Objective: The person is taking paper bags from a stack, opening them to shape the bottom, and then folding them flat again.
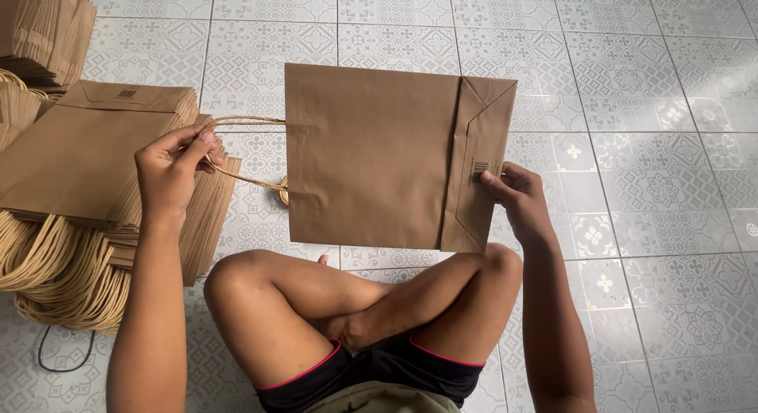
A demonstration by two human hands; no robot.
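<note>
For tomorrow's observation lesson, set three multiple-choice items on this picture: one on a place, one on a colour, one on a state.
1. Where does the stack of bags lie?
A. at the person's left
B. at the person's right
C. on the person's knees

2. What colour is the held paper bag?
A. white
B. brown
C. blue

3. How is the held bag?
A. folded flat
B. opened out and standing
C. torn in half

Answers:
1 A, the stack lies beside the left hand.
2 B, its paper is plain brown.
3 A, it is flat between the left hand on the handle and the right hand.
</note>
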